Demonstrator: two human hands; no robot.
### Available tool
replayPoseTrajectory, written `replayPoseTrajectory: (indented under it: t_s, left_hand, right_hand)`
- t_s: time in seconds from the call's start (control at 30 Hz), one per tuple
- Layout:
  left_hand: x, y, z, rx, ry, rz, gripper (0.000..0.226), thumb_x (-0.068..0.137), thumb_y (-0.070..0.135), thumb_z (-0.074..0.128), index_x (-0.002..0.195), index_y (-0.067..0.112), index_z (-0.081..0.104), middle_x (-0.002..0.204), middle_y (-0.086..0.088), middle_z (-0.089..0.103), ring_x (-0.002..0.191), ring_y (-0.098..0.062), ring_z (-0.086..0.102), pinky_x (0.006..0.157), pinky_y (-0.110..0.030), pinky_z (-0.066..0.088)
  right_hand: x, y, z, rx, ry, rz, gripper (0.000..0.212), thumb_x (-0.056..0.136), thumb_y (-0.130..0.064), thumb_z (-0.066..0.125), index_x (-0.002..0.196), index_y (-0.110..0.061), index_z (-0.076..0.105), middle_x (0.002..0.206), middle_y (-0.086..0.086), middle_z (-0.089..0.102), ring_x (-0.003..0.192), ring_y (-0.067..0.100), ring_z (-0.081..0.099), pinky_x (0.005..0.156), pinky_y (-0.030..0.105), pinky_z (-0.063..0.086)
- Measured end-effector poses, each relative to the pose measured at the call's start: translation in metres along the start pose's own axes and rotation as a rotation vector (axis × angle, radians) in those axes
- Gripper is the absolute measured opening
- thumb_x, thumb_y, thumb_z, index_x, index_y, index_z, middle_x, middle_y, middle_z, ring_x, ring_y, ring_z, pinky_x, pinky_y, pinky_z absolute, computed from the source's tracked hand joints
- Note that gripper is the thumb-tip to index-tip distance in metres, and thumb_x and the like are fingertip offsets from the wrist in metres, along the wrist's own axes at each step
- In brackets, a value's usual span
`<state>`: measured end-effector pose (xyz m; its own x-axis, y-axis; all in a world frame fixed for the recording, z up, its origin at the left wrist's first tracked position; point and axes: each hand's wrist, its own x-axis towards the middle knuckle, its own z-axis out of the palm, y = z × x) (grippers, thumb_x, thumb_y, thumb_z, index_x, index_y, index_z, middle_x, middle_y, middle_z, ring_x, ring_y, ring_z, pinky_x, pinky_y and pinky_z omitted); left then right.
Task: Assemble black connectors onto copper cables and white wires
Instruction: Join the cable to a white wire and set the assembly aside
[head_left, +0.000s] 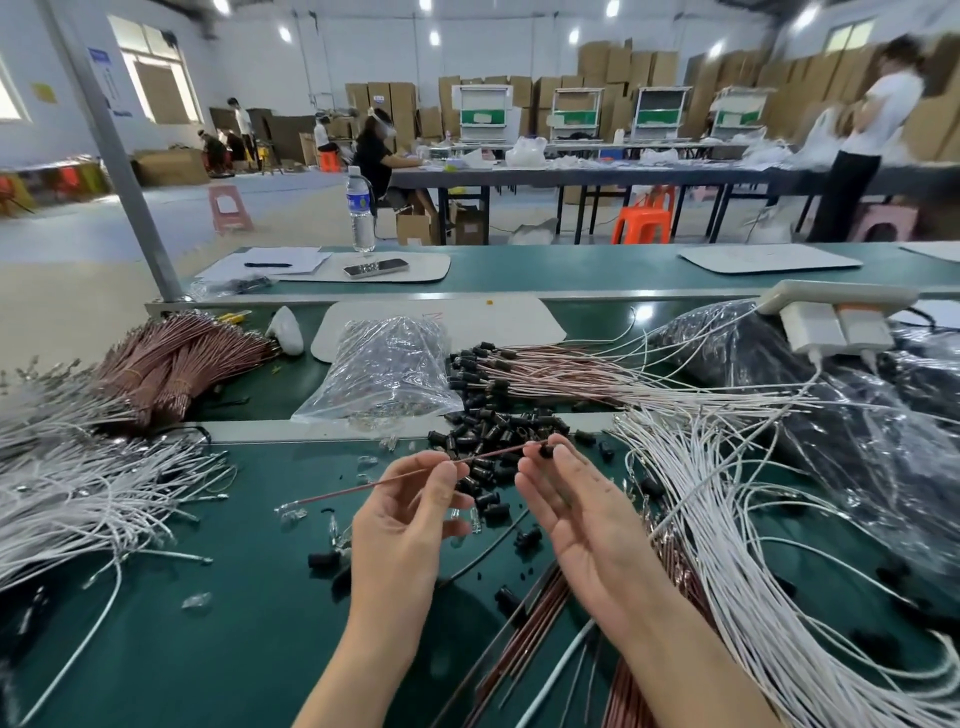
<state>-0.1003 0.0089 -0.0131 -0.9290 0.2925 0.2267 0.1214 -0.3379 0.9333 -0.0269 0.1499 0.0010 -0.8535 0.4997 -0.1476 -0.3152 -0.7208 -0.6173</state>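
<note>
The left hand (410, 512) pinches a thin copper cable (415, 474) above the green worktop (249, 613), and the right hand (574, 512) pinches a black connector (545, 451) at the cable's end. More black connectors (493, 431) lie piled just behind. The big room has stacked cardboard boxes (613, 65) along the back wall.

We see a clear plastic water bottle (360, 210) far left-centre, silver smartphone (375, 267) near it, white power strip (836, 296) far right.

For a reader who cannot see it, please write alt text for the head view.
Above a green table, the left hand holds a copper cable while the right hand pinches a black connector at its end.
</note>
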Motion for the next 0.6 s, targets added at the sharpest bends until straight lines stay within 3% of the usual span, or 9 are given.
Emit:
replayPoseTrajectory:
  t_s: [0.17,0.6]
  left_hand:
    - [-0.0026,-0.0045,-0.0009,0.05,-0.052,0.014,0.011,0.083,0.037,0.07,0.091,0.03,0.072,0.085,-0.01,0.073,0.067,-0.016,0.065,0.057,-0.025,0.055]
    - [-0.0018,-0.0086,-0.0013,0.062,-0.043,0.025,0.011,0.083,0.036,0.07,0.091,0.029,0.072,0.085,-0.011,0.073,0.066,-0.017,0.064,0.056,-0.027,0.055]
  right_hand:
    - [0.0009,-0.0003,-0.0058,-0.026,0.016,-0.038,0.03,0.094,-0.008,0.061,0.123,0.001,0.063,0.11,0.024,0.074,0.092,0.028,0.075,0.077,0.031,0.063]
    - [0.0008,-0.0007,-0.0081,-0.011,-0.036,-0.046,0.029,0.092,-0.013,0.063,0.119,-0.003,0.066,0.112,0.023,0.073,0.095,0.03,0.075,0.068,0.03,0.063]
